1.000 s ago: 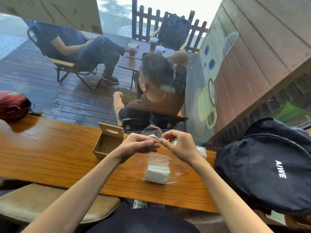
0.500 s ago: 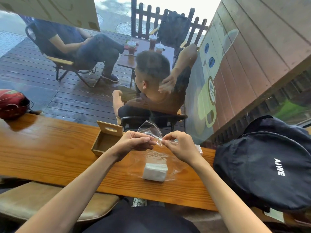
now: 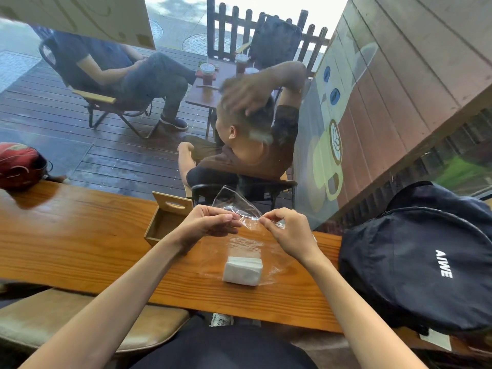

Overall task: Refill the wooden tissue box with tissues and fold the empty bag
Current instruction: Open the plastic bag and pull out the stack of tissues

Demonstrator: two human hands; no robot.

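Observation:
A clear plastic bag (image 3: 241, 239) hangs over the wooden counter with a white stack of tissues (image 3: 242, 270) in its bottom, resting on the wood. My left hand (image 3: 206, 226) pinches one side of the bag's mouth and my right hand (image 3: 286, 231) pinches the other, with a loose flap of plastic sticking up between them. The open wooden tissue box (image 3: 166, 222) sits just behind my left hand, and nothing shows inside it.
A black backpack (image 3: 418, 262) lies on the counter at the right. A red helmet (image 3: 20, 166) sits at the far left. Behind the counter (image 3: 74, 241) is a window, with people seated on a deck outside. A padded stool (image 3: 53, 318) stands below left.
My hands have drawn slightly apart at the bag's mouth, and the plastic flap stands higher. The tissues stay on the counter.

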